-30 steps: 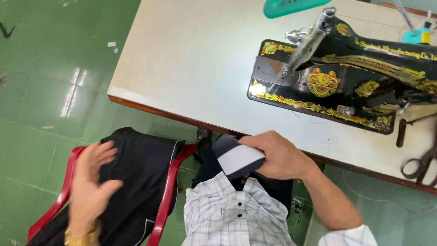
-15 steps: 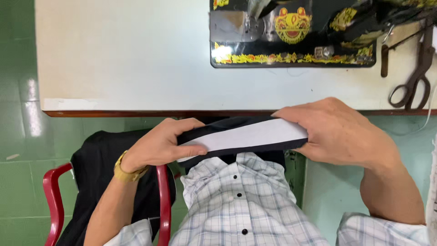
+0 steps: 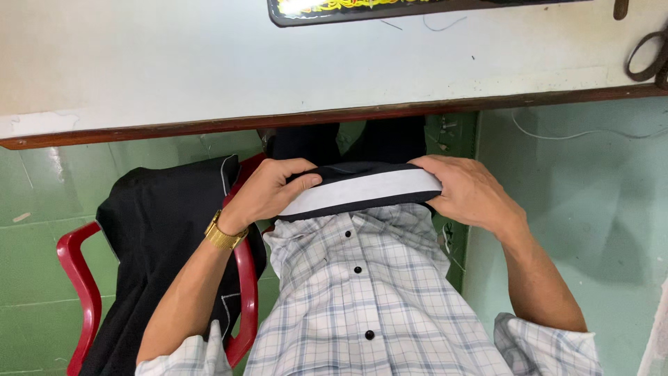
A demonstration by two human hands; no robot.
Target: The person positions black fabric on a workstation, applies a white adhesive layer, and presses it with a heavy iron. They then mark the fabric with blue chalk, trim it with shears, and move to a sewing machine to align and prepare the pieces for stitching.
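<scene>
You've got a black fabric band w/ a white strip along its face, stretched level btwn both hands, just above your lap and in front of the checked shirt. It sits below the table edge, apart from it. Your left hand is clamped on the band's left end, thumb on top, fingers curled under. Your right hand is clamped on the right end, fingers wrapped over the top edge. Gold watch on the left wrist. Beside your left arm, a red plastic chair w/ black cloth draped over it; the forearm lies across that cloth. Up on the pale tabletop: base of a black sewing machine w/ gold trim at top, scissors at far right, mostly cut off. Green tiled floor underneath.
</scene>
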